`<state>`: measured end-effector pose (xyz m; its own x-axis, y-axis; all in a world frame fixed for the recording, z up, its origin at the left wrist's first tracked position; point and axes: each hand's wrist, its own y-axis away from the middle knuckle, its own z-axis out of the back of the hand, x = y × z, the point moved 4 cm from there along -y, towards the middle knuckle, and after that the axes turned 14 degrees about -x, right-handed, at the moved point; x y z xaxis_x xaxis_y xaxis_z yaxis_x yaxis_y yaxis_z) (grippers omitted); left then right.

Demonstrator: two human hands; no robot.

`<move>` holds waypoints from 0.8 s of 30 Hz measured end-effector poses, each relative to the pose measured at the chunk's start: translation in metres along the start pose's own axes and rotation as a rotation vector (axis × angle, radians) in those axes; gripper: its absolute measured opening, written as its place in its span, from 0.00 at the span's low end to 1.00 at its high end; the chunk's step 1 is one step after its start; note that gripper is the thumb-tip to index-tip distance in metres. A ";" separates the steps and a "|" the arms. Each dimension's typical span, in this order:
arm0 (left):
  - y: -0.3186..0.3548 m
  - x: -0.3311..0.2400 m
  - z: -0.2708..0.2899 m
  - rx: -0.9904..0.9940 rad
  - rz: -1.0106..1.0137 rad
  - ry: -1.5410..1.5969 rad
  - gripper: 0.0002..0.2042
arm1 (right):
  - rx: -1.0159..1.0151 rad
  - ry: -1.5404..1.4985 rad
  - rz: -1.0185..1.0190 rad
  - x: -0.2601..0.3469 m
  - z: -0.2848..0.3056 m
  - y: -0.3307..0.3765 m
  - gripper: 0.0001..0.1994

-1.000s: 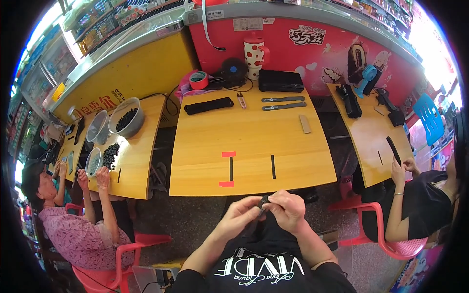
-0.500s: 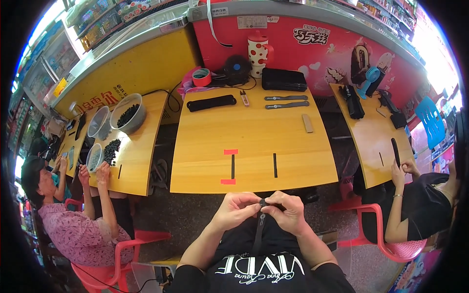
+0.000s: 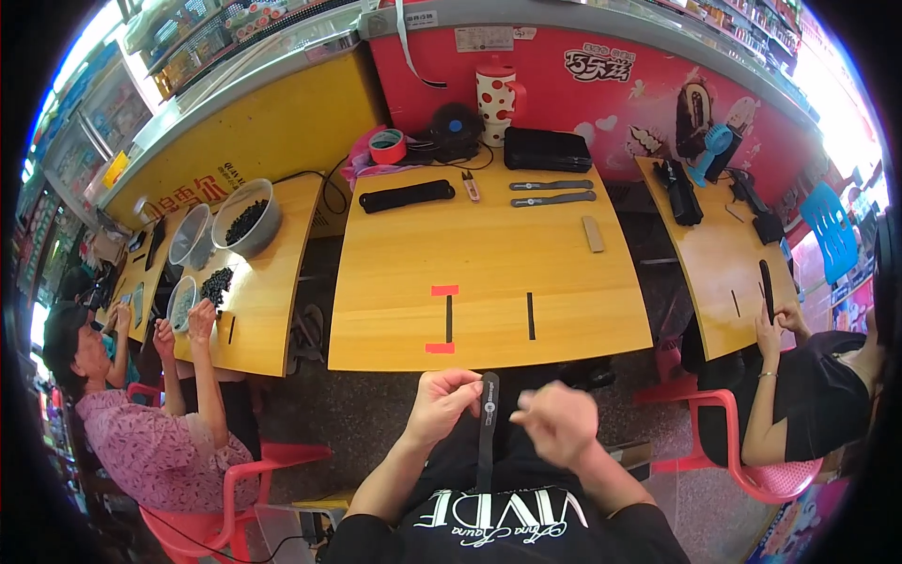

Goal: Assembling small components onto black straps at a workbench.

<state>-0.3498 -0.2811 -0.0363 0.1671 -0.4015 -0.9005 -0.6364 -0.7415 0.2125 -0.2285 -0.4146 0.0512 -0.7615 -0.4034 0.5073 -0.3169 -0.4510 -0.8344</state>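
Note:
In front of my lap, a dark grey strap (image 3: 487, 428) with a rounded upper end and pale print hangs upright. My left hand (image 3: 440, 406) pinches its edge near the top between thumb and fingers. To the right of the strap, and apart from it, is my right hand (image 3: 562, 425), blurred by motion with its fingers seemingly curled; whether anything is in them cannot be made out. Beyond my hands stands the wooden table (image 3: 395, 263). Two similar grey straps (image 3: 552, 199) lie side by side at its far right.
On the table are black strips (image 3: 531, 316), red tape pieces (image 3: 440, 348), snips (image 3: 471, 186), a beige block (image 3: 592, 235), a black cord bundle (image 3: 407, 195) and a black case (image 3: 548, 150). One person (image 3: 155, 414) handles small black pieces at left; another (image 3: 808, 404) holds a black strip at right.
My hands were together at the strap's upper end. The right hand has come away to the right, and the strap's top now shows, held by my left hand.

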 end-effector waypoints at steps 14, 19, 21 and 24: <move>0.015 -0.020 -0.019 0.000 -0.072 -0.164 0.05 | 0.094 0.130 -0.182 -0.012 -0.024 0.001 0.14; 0.013 -0.018 -0.017 -0.052 -0.107 -0.166 0.05 | 0.099 0.156 -0.001 -0.004 -0.023 0.010 0.12; 0.014 -0.021 -0.016 -0.074 -0.105 -0.148 0.05 | 0.035 0.112 -0.038 -0.006 -0.025 0.014 0.13; 0.017 -0.025 -0.017 -0.057 -0.106 -0.156 0.05 | -0.065 0.077 -0.145 -0.005 -0.022 0.006 0.14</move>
<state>-0.3524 -0.2924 -0.0037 0.1092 -0.2345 -0.9660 -0.5770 -0.8062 0.1305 -0.2392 -0.3983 0.0391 -0.7453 -0.2743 0.6077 -0.4609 -0.4467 -0.7669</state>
